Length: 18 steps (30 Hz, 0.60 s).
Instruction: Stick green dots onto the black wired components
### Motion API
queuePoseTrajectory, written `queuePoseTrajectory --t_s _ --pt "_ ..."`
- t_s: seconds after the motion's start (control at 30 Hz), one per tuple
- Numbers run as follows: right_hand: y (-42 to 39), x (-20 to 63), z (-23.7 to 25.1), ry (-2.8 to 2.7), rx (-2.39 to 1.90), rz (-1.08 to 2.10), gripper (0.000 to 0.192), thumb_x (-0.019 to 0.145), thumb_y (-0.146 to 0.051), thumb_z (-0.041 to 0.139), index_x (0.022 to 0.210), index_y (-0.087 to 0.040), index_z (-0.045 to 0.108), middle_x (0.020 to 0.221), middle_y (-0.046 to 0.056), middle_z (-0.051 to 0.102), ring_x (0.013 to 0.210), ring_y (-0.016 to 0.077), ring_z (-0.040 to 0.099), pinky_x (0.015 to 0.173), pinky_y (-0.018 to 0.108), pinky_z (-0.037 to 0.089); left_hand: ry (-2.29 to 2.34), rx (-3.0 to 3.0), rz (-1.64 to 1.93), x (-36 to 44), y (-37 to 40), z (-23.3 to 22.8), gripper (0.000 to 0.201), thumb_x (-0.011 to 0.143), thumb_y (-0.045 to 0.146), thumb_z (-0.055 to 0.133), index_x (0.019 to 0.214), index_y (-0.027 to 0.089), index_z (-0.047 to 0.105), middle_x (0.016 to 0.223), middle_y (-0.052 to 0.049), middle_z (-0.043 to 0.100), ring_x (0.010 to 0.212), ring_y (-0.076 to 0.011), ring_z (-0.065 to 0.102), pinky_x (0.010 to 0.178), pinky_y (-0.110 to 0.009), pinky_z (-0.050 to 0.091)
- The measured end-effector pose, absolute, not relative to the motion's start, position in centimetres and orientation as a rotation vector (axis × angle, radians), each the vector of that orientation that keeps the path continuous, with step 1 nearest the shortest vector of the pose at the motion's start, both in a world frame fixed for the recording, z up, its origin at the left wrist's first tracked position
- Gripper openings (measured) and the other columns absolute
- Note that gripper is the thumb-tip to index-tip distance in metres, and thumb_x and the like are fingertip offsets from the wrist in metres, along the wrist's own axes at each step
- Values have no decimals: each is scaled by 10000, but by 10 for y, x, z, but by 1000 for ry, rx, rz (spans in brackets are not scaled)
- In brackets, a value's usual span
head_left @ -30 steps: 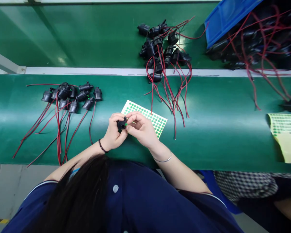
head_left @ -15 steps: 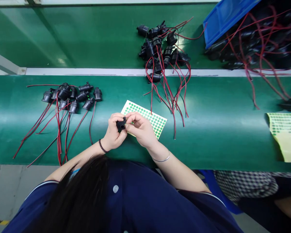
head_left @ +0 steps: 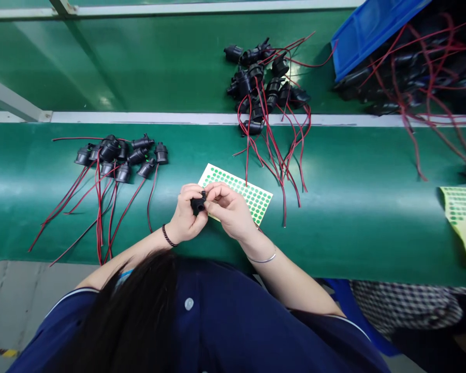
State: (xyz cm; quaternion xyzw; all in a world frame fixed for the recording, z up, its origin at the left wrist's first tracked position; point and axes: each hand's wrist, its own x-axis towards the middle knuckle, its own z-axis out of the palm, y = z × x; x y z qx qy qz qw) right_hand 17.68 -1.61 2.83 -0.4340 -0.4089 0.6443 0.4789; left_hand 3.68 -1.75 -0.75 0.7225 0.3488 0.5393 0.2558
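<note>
My left hand (head_left: 186, 215) grips a small black socket part (head_left: 198, 203) just above the near side of the green belt. My right hand (head_left: 230, 209) pinches against the same part with thumb and fingers, so both hands meet on it. Directly behind my hands lies a white sheet of green dot stickers (head_left: 245, 193). The part's wires are hidden by my hands.
A group of black socket parts with red and black wires (head_left: 118, 155) lies on the belt to the left. A bigger pile (head_left: 262, 88) sits beyond the metal rail (head_left: 140, 117). A blue bin (head_left: 368, 31) and more wired parts (head_left: 423, 72) are far right. Another sticker sheet (head_left: 464, 215) lies at the right edge.
My right fingers have shifted on the black part and the green dot seen at my fingertip a second ago is out of sight. The view has drifted slightly.
</note>
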Motion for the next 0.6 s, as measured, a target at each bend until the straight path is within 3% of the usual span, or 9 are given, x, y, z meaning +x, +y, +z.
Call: queuePoseTrajectory --t_s 0.23,0.6 --pt "-16 178 29 -1045 -1094 1536 170 708 -302 794 709 -224 643 999 43 590 972 198 591 823 356 538 950 1889 1445 37 -19 -10 405 830 117 527 1181 263 388 1049 -58 500 1001 -207 536 863 -439 496" --pt "-16 180 29 -1043 -1087 1549 175 734 -337 797 761 -224 667 1037 51 599 998 199 601 905 396 527 914 1774 1428 37 -18 -9 385 843 112 524 1173 259 391 1060 -59 497 1007 -202 534 870 -413 478"
